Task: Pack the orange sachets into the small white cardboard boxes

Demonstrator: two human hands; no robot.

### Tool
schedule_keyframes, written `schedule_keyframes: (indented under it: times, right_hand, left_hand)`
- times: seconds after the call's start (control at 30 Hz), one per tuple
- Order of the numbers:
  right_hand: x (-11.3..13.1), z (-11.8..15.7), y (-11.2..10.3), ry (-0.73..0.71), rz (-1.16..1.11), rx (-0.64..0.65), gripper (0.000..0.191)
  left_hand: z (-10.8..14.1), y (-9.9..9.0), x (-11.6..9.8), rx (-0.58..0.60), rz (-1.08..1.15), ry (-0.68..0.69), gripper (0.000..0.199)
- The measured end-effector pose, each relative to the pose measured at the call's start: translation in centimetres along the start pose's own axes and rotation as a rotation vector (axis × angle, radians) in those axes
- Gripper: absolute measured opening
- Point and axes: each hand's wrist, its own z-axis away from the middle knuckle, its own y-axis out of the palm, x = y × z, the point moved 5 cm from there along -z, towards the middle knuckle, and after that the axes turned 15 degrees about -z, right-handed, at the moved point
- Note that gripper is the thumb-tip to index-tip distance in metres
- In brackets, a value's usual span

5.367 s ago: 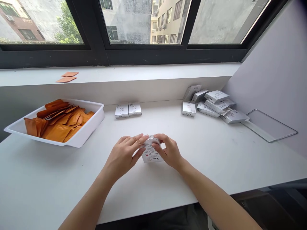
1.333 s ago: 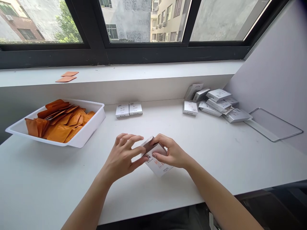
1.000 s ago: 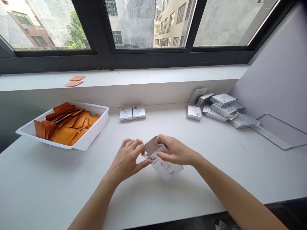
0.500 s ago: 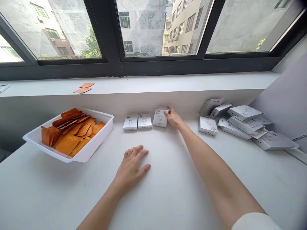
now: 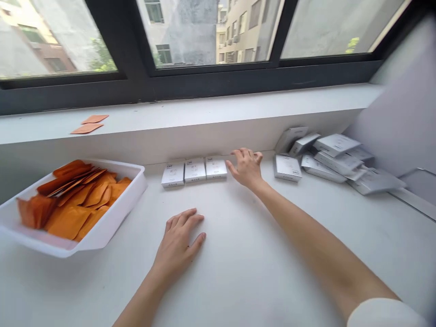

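Three small white-and-silver boxes stand in a row at the back of the white table; the rightmost box (image 5: 215,168) sits beside the middle one (image 5: 195,170) and the left one (image 5: 172,175). My right hand (image 5: 245,167) lies just right of that row, fingers spread, holding nothing, its fingertips very close to the rightmost box. My left hand (image 5: 180,240) rests palm down on the tabletop nearer me, fingers slightly apart and empty. A loose pile of similar boxes (image 5: 327,156) lies to the right of my right hand.
A white plastic tray (image 5: 117,213) full of orange sachets (image 5: 78,202) stands at the left. Two orange sachets (image 5: 90,123) lie on the window sill. A thin metal-framed panel (image 5: 412,188) lies at the far right by the wall.
The box once held between both hands now stands third in the row. My right hand has let go and shifted slightly right. The camera view has swung, moving everything in the picture.
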Motion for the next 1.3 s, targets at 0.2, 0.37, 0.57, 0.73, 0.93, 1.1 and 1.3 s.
schedule_keyframes:
  times: [0.2, 0.37, 0.57, 0.73, 0.93, 1.1, 1.3]
  right_hand:
    - [-7.9, 5.2, -8.6, 0.297, 0.437, -0.041, 0.053]
    - [-10.1, 8.0, -9.0, 0.504, 0.4, 0.025, 0.048]
    - [-0.5, 14.6, -9.0, 0.083, 0.109, -0.088, 0.051]
    - [8.8, 19.6, -5.8, -0.293, -0.311, 0.184, 0.078]
    - [11.2, 17.8, -4.2, -0.014, -0.737, 0.324, 0.071]
    - [11.0, 17.0, -2.8, 0.113, -1.014, 0.381, 0.045]
    - [11.2, 18.0, -3.6, -0.269, -0.717, 0.116, 0.031]
  left_hand:
    - [-0.1, 0.9, 0.8, -0.003, -0.064, 0.005, 0.033]
    - [0.0, 0.4, 0.6, -0.028, -0.055, 0.066, 0.032]
    - [0.8, -0.3, -1.2, -0.008, 0.171, 0.022, 0.041]
    - [1.3, -0.7, -3.8, -0.007, 0.846, -0.121, 0.049]
    - [2.2, -2.4, -4.1, -0.046, 0.962, -0.066, 0.04]
    - [2.4, -3.3, -3.3, -0.118, 0.757, -0.059, 0.04]
    - [2.8, -6.0, -3.9, -0.411, 0.39, 0.084, 0.015]
